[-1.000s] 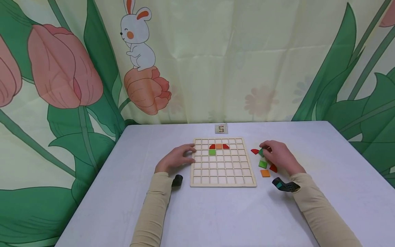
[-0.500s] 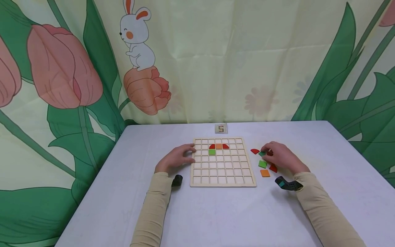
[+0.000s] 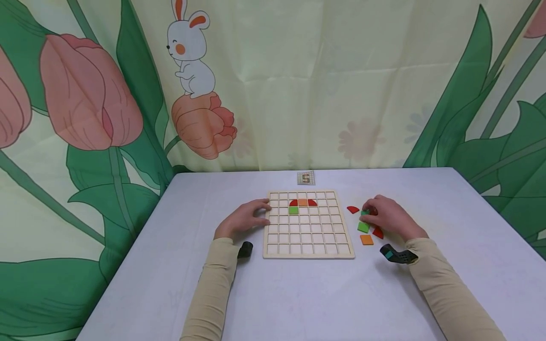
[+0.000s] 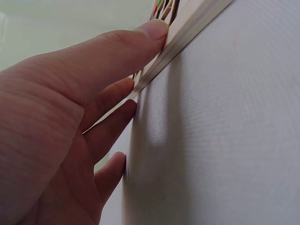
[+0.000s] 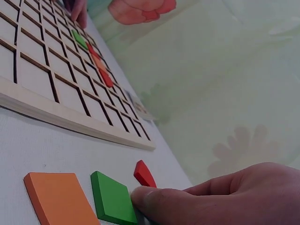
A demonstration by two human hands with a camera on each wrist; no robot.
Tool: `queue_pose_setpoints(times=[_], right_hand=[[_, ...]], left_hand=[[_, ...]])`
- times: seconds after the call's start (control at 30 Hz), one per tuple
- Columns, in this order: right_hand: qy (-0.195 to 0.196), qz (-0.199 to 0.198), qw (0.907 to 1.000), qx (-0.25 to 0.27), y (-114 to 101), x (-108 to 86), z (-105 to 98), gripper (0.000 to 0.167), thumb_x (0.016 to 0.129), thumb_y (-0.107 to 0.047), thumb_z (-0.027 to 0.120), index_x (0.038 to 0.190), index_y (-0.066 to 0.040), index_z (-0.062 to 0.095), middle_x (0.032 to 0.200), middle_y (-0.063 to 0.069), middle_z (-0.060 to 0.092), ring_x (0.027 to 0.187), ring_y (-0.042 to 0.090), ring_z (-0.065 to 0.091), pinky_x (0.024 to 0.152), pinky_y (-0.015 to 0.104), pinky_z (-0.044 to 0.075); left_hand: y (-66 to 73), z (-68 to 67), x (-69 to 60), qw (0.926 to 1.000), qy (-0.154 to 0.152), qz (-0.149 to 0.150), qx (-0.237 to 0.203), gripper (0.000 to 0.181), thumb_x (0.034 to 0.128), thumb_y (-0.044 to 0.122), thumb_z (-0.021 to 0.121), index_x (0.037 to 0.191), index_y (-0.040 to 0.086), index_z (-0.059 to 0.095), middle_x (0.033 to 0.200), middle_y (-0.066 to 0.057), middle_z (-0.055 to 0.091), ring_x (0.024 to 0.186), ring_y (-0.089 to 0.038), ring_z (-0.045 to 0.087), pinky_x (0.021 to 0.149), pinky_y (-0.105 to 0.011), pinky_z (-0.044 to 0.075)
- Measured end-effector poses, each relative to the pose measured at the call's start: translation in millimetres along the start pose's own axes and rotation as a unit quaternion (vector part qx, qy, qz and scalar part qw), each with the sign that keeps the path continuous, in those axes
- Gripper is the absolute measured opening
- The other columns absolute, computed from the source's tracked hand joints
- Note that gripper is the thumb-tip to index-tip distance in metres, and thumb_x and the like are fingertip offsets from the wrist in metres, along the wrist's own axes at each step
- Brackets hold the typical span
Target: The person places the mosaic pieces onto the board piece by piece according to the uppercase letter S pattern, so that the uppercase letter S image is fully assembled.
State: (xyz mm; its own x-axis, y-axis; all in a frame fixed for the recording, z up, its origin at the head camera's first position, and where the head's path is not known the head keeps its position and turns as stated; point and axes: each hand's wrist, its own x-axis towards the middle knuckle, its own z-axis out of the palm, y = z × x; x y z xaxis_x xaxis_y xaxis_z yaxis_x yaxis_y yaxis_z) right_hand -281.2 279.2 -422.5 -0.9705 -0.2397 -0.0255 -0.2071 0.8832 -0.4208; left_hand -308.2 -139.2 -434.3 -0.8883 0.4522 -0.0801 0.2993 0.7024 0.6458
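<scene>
One dark-green tile point(image 3: 365, 213) pinched by my right hand point(image 3: 387, 217), fingers nearly closed; left hand point(image 3: 241, 219), fingers spread, touches board point(image 3: 306, 238).

The right grip point(image 5: 218, 201) sits just beside a green tile point(image 5: 112, 198), near an orange tile point(image 5: 60, 199).

We see soft, even light to the far edge of the table point(image 3: 315, 298), a faint shadow beside the right sleeve point(image 3: 452, 289), and dimmer, hazier wrist views.
</scene>
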Motion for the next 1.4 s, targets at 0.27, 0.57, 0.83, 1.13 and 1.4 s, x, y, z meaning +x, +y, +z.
queue_pose_setpoints(times=[0.27, 0.57, 0.83, 1.13, 1.4], right_hand=[[0.013, -0.006, 0.9999, -0.002, 1.2, -2.2, 1.4, 0.028, 0.088, -0.017, 0.074, 0.109, 0.001, 0.068, 0.091, 0.008, 0.061, 0.085, 0.025, 0.054, 0.077, 0.041, 0.053], [-0.004, -0.021, 0.9997, -0.014, -2.9, 2.2, 2.9, 0.027, 0.089, -0.017, 0.073, 0.110, 0.001, 0.069, 0.093, 0.008, 0.062, 0.084, 0.023, 0.055, 0.077, 0.040, 0.054], [0.022, 0.010, 0.9994, -0.024, -2.5, 2.3, -1.4, 0.033, 0.096, -0.016, 0.063, 0.123, 0.002, 0.061, 0.092, 0.010, 0.067, 0.081, 0.024, 0.056, 0.079, 0.044, 0.055], [-0.011, -0.002, 0.9995, -0.031, 3.9, 3.5, -7.2, 0.035, 0.088, -0.014, 0.073, 0.115, 0.006, 0.066, 0.092, 0.011, 0.061, 0.084, 0.026, 0.055, 0.077, 0.043, 0.055], [0.001, -0.003, 1.0000, -0.007, 7.3, 4.7, -1.6, 0.033, 0.088, -0.014, 0.072, 0.114, 0.005, 0.066, 0.108, 0.020, 0.059, 0.092, 0.031, 0.056, 0.083, 0.047, 0.055]], left_hand=[[0.4, 0.3, 1.0, 1.0000, -0.001, -0.008, 0.004, 0.044, 0.0866, 0.025, 0.076, 0.127, 0.013, 0.063, 0.153, 0.002, 0.040, 0.144, -0.019, 0.030, 0.117, -0.035, 0.027], [1.5, -0.5, -1.2, 1.0000, 0.000, -0.005, 0.000, 0.044, 0.0866, 0.024, 0.076, 0.127, 0.013, 0.063, 0.153, 0.002, 0.041, 0.144, -0.019, 0.031, 0.117, -0.036, 0.027], [2.0, -0.6, -1.5, 1.0000, -0.003, -0.002, 0.003, 0.045, 0.0865, 0.025, 0.076, 0.127, 0.012, 0.063, 0.153, 0.001, 0.041, 0.144, -0.019, 0.031, 0.117, -0.035, 0.027], [3.8, -1.5, -0.8, 1.0000, -0.003, -0.002, 0.003, 0.045, 0.0867, 0.025, 0.076, 0.128, 0.011, 0.062, 0.153, 0.000, 0.040, 0.144, -0.020, 0.030, 0.117, -0.037, 0.026], [3.1, -1.2, -0.6, 1.0000, -0.004, 0.000, 0.003, 0.045, 0.0870, 0.025, 0.076, 0.128, 0.011, 0.062, 0.153, 0.000, 0.040, 0.144, -0.020, 0.030, 0.117, -0.036, 0.026]])
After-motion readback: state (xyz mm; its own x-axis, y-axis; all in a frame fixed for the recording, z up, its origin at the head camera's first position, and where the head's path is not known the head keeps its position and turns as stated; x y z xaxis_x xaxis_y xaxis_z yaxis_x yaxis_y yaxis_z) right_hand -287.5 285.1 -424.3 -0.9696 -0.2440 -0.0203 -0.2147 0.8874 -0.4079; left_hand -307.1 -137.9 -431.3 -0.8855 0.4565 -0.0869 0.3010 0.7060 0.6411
